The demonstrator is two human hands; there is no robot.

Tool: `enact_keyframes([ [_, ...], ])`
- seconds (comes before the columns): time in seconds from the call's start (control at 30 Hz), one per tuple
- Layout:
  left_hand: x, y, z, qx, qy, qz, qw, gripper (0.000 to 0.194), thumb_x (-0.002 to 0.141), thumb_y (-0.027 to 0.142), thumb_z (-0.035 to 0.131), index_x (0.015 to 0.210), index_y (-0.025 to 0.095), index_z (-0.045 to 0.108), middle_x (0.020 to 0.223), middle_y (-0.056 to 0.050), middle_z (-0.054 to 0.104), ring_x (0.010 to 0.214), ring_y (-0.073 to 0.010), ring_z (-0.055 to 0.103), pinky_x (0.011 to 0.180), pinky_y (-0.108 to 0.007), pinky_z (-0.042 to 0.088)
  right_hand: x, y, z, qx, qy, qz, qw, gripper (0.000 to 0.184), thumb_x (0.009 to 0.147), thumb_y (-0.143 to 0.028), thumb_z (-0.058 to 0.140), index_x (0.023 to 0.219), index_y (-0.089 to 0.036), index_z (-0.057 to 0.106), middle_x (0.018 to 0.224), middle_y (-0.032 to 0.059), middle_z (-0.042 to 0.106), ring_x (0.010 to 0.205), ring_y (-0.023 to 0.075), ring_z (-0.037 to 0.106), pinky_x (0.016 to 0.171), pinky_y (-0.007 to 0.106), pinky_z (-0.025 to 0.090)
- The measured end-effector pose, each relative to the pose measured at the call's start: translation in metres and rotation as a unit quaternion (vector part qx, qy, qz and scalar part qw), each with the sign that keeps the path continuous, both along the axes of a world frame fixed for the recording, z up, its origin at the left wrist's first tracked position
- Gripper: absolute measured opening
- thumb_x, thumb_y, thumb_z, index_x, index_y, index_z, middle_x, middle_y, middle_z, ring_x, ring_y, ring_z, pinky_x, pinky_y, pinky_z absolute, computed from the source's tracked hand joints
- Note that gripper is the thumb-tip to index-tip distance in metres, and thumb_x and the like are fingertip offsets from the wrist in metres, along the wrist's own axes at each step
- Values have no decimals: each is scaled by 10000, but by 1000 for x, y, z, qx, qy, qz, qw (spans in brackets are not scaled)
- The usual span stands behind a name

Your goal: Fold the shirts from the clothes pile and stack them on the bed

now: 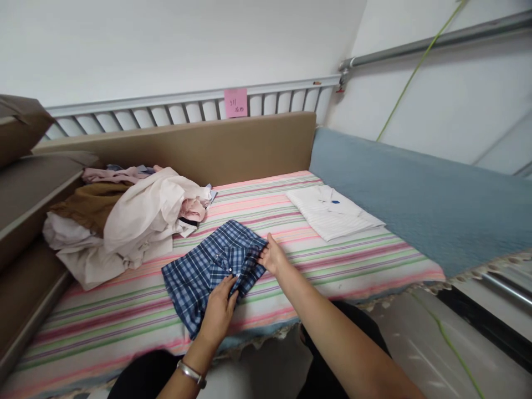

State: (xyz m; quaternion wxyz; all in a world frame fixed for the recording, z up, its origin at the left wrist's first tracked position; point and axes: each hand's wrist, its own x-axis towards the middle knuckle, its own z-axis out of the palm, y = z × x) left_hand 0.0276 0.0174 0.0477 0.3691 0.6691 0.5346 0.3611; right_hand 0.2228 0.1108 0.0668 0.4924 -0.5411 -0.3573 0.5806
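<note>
A folded blue plaid shirt (191, 277) lies on the striped cloth (353, 266) in front of me, its buttoned collar part facing up. My left hand (219, 310) rests on the shirt just below the collar, fingers stretched out over the fabric and thumb apart. At the shirt's right edge, my right hand (272, 256) has hold of the fabric, with the thumb up and the fingers curled at the edge. The fingertips of that hand are partly hidden by the cloth. A folded white striped shirt (332, 213) lies flat farther right.
A loose heap of clothes (145, 216) in white, brown and pink sits at the left, beside stacked brown cushions (37, 183). Behind runs a brown board (249, 149) below a radiator (174, 113) with a pink note (235, 103). A blue quilted cover (415, 194) borders the right.
</note>
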Motion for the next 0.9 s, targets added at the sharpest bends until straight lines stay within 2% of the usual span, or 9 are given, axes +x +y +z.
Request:
enact_keyframes([
  [0.13, 2, 1, 14, -39, -33, 23, 998, 412, 787, 362, 546, 1169, 212, 584, 1290, -93, 564, 1229, -229, 475, 1099, -395, 279, -11, 12, 19, -43, 41, -14, 998, 153, 870, -338, 442, 950, -216, 488, 816, 35, 660, 647, 147, 614, 610, 320, 514],
  [0.23, 2, 14, 28, -65, -54, 75, 994, 638, 717, 364, 633, 1300, 174, 455, 1335, -131, 515, 1162, -262, 523, 1030, -420, 362, -31, 26, 36, -30, 26, 16, 999, 120, 838, -314, 519, 905, -215, 511, 793, 5, 647, 627, 129, 582, 594, 289, 497],
  [0.27, 2, 19, 32, -81, -75, 94, 990, 654, 689, 342, 661, 1289, 167, 468, 1310, -136, 536, 1127, -267, 546, 1012, -420, 379, -38, 31, 42, -27, 22, 37, 999, 121, 833, -318, 534, 884, -208, 528, 784, 4, 645, 633, 128, 578, 600, 285, 493],
  [0.4, -6, 38, 32, -182, -203, 168, 947, 300, 646, 254, 674, 931, 158, 670, 993, -81, 698, 1046, -259, 590, 1039, -404, 357, -67, 43, 65, -26, 18, 154, 988, 180, 779, -350, 631, 836, -180, 620, 831, 35, 671, 729, 141, 609, 692, 294, 490],
  [0.5, -19, 41, 23, -227, -266, 228, 909, 215, 729, 278, 570, 893, 164, 651, 942, -72, 705, 1013, -229, 614, 1019, -401, 394, -71, 49, 73, 15, -6, 237, 971, 236, 800, -390, 606, 916, -192, 661, 1009, 67, 677, 865, 148, 630, 767, 299, 490],
  [0.57, -28, 39, 19, -259, -317, 266, 873, 248, 776, 272, 486, 946, 162, 628, 974, -91, 699, 987, -211, 632, 971, -391, 448, -60, 52, 70, 81, -88, 226, 967, 269, 852, -387, 520, 984, -198, 659, 1052, 69, 673, 881, 140, 638, 768, 286, 496],
  [0.67, -36, 36, 16, -290, -374, 299, 828, 275, 782, 268, 476, 997, 157, 607, 1026, -110, 685, 986, -205, 638, 936, -371, 483, -22, 54, 56, 136, -225, 135, 955, 259, 847, -313, 493, 1000, -188, 662, 967, 53, 692, 815, 137, 646, 730, 270, 500],
  [0.77, -37, 35, 14, -297, -404, 309, 808, 263, 767, 257, 516, 994, 157, 604, 1090, -110, 664, 1025, -195, 623, 970, -347, 462, 24, 51, 39, 137, -315, 98, 934, 179, 767, -226, 553, 866, -183, 696, 828, 31, 699, 761, 156, 633, 732, 290, 488],
  [0.9, -35, 36, 9, -284, -410, 319, 806, 210, 766, 250, 530, 937, 169, 620, 1096, -97, 662, 1081, -196, 594, 1033, -352, 405, 57, 42, 26, 160, -413, 158, 882, 146, 690, -147, 584, 724, -201, 715, 746, 6, 694, 738, 161, 624, 733, 282, 471],
])
